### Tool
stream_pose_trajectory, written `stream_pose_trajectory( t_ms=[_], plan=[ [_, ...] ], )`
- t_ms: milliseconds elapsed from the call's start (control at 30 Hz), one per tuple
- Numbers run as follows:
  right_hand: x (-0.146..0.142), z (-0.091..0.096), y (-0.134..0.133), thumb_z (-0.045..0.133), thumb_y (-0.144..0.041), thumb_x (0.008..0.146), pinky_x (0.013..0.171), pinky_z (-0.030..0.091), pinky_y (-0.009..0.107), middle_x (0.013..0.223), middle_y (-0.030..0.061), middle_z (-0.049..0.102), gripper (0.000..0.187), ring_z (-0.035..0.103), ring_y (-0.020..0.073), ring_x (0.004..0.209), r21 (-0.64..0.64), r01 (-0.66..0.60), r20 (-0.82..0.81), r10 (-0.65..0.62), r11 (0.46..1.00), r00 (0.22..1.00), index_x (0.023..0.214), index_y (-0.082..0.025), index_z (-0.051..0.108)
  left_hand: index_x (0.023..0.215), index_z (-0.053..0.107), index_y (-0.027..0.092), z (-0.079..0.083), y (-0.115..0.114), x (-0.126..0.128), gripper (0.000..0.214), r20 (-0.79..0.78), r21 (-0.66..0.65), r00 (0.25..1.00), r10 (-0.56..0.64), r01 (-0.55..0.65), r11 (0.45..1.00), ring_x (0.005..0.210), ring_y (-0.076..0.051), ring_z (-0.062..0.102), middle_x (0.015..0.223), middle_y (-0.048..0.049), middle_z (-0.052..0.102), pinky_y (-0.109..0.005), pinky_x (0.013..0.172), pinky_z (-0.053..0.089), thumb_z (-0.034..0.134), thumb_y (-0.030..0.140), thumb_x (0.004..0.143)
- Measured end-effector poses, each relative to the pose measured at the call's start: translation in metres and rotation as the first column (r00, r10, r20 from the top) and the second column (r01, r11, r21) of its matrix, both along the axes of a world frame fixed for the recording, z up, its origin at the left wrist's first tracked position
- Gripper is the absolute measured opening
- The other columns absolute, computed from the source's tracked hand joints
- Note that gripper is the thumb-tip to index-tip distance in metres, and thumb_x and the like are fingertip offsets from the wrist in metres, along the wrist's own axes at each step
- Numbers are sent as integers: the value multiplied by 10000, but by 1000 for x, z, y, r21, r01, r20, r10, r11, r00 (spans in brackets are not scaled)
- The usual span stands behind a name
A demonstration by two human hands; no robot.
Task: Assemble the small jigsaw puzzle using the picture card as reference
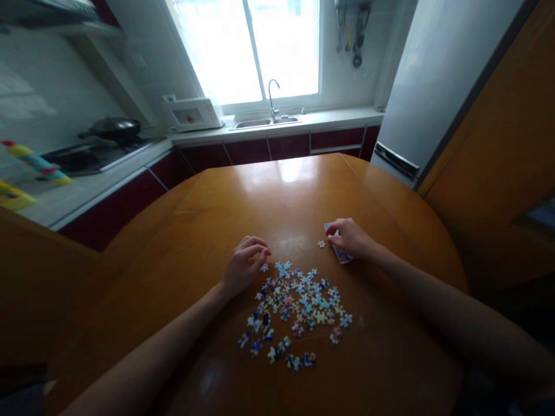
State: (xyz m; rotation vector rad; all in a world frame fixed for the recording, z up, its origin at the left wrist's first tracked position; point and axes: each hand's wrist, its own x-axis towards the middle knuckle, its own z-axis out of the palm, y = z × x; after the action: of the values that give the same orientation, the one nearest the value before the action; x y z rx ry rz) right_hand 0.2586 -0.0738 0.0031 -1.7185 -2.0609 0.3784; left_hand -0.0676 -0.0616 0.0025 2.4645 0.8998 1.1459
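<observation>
A loose pile of small jigsaw puzzle pieces [303,294], many pale blue and some dark or multicoloured, lies on the wooden table [208,225]. My left hand [248,261] rests at the pile's upper left edge, fingers loosely bent, with nothing visible in it. Just below its fingertips is a single piece [264,268]. To the right of the pile, my right hand [348,237] is over a purple-blue picture card [342,255], covering part of it. Its thumb and forefinger come together around a small whitish puzzle piece [336,233]. Another pale piece [321,244] sits left of the card.
Beyond the table run a counter with a sink [264,122], a white microwave [193,114] and, at the left, a stove with a dark pan [113,128]. A tall fridge [416,92] stands at the right. A colourful toy-like object [37,162] is on the left counter.
</observation>
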Motion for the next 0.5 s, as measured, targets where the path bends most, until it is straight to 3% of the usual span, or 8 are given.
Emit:
stream_pose_trajectory(
  t_ms=[200, 500],
  plan=[
    [9, -4, 0, 818, -375, 730, 889, 446, 362, 1159, 138, 613, 533, 542, 301, 1075, -17, 59, 210, -54, 998, 976, 1220, -211, 685, 777, 692, 193, 1, 0, 1, 212, 2, -5, 1000, 0, 0, 1000, 838, -177, 593, 851, -48, 657, -316, 757, 482, 571, 235, 946],
    [24, -7, 7, 846, -393, 705, 898, 449, 387, 1145, 131, 620, 456, 542, 310, 1063, -48, 68, 205, -57, 996, 977, 1110, -228, 713, 777, 694, 198, 1, 0, 1, 216, 3, 0, 1000, 1, -1, 1000, 841, -178, 592, 858, -48, 660, -313, 749, 484, 567, 241, 946]
  ],
)
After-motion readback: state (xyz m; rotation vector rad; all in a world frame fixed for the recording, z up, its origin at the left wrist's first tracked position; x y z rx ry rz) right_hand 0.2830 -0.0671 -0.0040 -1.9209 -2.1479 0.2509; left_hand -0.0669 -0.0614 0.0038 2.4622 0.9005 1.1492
